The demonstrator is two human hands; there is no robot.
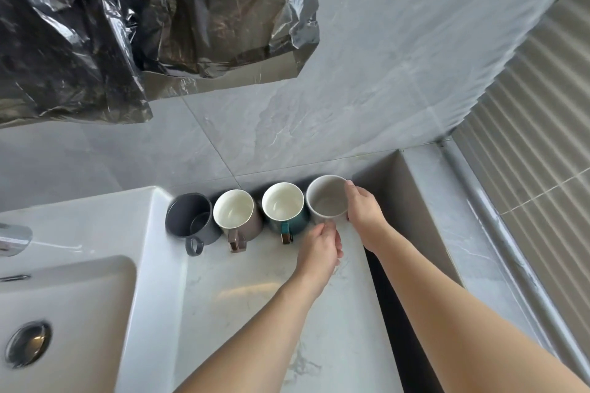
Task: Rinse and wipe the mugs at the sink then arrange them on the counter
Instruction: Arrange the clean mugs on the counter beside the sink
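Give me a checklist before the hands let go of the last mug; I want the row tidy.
1. Grey mug upright: ok.
2. Both hands on it, left hand and right hand: ok.
3. In line with the teal mug, taupe mug and dark mug: ok.
4. Handle faces front like the others: cannot tell, hidden.
5. Base flat on the counter: cannot tell.
6. Clear of the counter's right edge: not ok, close.
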